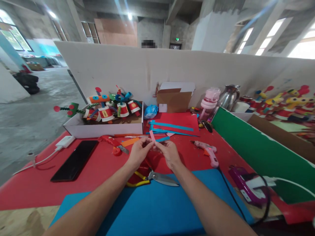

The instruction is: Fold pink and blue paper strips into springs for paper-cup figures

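My left hand (138, 151) and my right hand (168, 152) meet over the red table cover (98, 170), fingertips pinched together. Between them they hold a thin pink paper strip (152, 135) that sticks up, and a short blue paper strip (162, 139) that points right from my right hand. Just below my wrists lie yellow-handled scissors (157, 177), at the far edge of a blue foam sheet (152, 206). More blue strips (169, 127) rest on a red sheet (179, 119) beyond my hands.
A white box (103, 129) of paper-cup toys sits at back left. A black phone (75, 160), a charger (64, 141) and a red utility knife (114, 144) lie left. A pink glue gun (208, 152), a purple device (242, 183) and a green board (261, 154) are right.
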`<action>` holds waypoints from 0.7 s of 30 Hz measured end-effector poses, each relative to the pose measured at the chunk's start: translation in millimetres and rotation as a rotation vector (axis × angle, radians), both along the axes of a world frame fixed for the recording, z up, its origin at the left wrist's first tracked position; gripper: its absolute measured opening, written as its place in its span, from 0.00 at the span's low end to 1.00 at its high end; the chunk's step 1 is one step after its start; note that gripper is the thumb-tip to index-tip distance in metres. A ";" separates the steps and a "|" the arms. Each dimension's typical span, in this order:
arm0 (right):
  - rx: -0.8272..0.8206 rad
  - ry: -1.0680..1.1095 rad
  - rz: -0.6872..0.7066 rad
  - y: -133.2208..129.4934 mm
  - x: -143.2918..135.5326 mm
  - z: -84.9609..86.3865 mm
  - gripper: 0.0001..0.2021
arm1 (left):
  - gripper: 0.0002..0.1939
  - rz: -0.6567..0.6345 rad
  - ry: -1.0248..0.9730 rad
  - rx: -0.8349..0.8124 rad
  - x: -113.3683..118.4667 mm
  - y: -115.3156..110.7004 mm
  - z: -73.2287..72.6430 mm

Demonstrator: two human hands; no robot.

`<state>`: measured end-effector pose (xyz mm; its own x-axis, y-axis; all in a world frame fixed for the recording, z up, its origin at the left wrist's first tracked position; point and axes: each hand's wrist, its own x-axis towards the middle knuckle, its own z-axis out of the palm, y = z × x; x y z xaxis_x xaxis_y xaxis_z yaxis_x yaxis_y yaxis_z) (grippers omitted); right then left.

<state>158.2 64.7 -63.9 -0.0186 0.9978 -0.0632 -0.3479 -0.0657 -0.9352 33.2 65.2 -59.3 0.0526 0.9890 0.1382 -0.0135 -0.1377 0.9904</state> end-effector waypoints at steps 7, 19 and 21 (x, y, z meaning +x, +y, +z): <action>-0.004 -0.012 0.019 -3.5 -0.9 5.0 0.14 | 0.13 -0.023 -0.023 -0.036 -3.9 1.7 1.1; 0.002 -0.089 0.020 -1.5 1.2 -1.1 0.12 | 0.15 -0.029 -0.015 -0.094 -6.0 2.6 -0.1; 0.015 -0.127 0.026 -0.6 2.3 -2.2 0.11 | 0.15 -0.028 -0.008 -0.089 -6.3 3.2 0.3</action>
